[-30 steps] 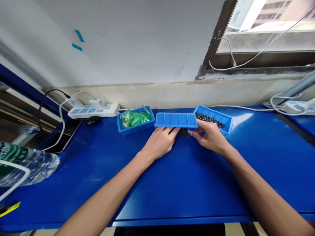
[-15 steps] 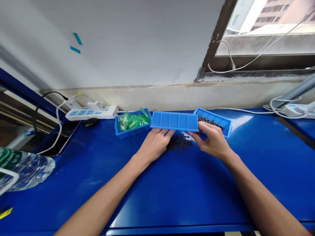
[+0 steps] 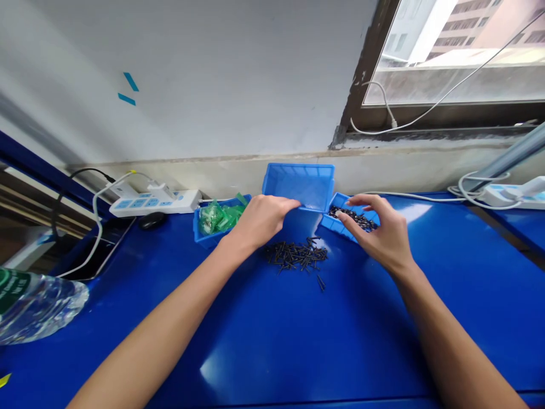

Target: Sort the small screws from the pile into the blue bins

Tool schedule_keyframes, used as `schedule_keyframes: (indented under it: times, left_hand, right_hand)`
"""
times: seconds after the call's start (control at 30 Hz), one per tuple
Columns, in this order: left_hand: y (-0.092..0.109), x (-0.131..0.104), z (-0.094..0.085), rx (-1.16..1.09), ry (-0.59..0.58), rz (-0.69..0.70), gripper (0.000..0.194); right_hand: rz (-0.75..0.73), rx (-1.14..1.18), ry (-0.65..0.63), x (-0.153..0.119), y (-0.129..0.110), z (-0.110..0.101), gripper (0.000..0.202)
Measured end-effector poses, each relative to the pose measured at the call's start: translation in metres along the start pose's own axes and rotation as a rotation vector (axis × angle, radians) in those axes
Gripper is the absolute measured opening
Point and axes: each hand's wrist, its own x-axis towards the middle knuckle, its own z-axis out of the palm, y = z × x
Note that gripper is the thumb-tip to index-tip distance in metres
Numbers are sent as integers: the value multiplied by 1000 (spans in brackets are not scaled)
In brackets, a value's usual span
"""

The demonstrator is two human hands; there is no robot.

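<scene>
My left hand (image 3: pixel 264 218) grips the near edge of an empty blue bin (image 3: pixel 299 184), which is tilted so that its inside faces me, near the wall. A heap of black screws (image 3: pixel 296 255) lies on the blue table in front of it. My right hand (image 3: pixel 377 227) has thumb and fingers apart, holding nothing, over a second blue bin (image 3: pixel 338 225) with dark screws in it. To the left, a third blue bin (image 3: pixel 206 240) holds green plastic packets (image 3: pixel 221 217), partly hidden behind my left hand.
A white power strip (image 3: pixel 155 201) and a black mouse (image 3: pixel 152 220) sit at the back left of the blue table (image 3: pixel 272 341). A large water bottle (image 3: pixel 42 307) lies at the left edge. Cables run along the wall and by the metal pole at right.
The middle bin has risen and turned to show its inside. My right hand has let go of it and moved right, fingers apart. More of the screw heap shows.
</scene>
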Motion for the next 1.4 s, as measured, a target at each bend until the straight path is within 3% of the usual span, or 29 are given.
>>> schedule_keyframes:
  times: [0.07,0.17,0.3,0.43,0.53,0.63,0.93,1.03,1.17,1.23,1.3,1.4]
  left_hand:
    - [-5,7,-1,-73,-78,-97,39]
    - [-9,15,0,-146,-194,-163,35]
    - [-9,20,6,-140,-306,-156,37]
    - [-9,23,10,-177,-347,-160,39]
    - [-9,23,12,-215,-361,-160,40]
    - [-10,21,13,-235,-351,-171,40]
    - [-9,7,19,-302,-299,-207,39]
    - [-7,3,19,-333,-217,-191,38]
    - [3,-8,13,-618,127,-212,40]
    - [11,-17,11,-924,218,-233,53]
    - [20,-27,11,-1149,217,-228,73]
    - [31,-42,16,-1254,254,-236,106]
  right_hand:
    - [-45,-232,-52,0,14,-10,44]
    - [5,-430,-223,-3,34,-19,80]
    - [82,-339,-351,-4,47,-21,79]
    - [198,-211,-310,0,48,-22,78]
    - [263,-85,-195,1,49,-25,80]
    - [258,-13,-120,0,51,-28,81]
    - [216,86,-92,3,43,-27,78]
    - [203,127,-62,2,36,-24,76]
    - [157,196,-48,1,22,-19,76]
    - [130,245,-72,0,8,-13,76]
    - [119,304,-125,-2,-12,-4,80]
    - [102,409,-193,-9,-46,13,80]
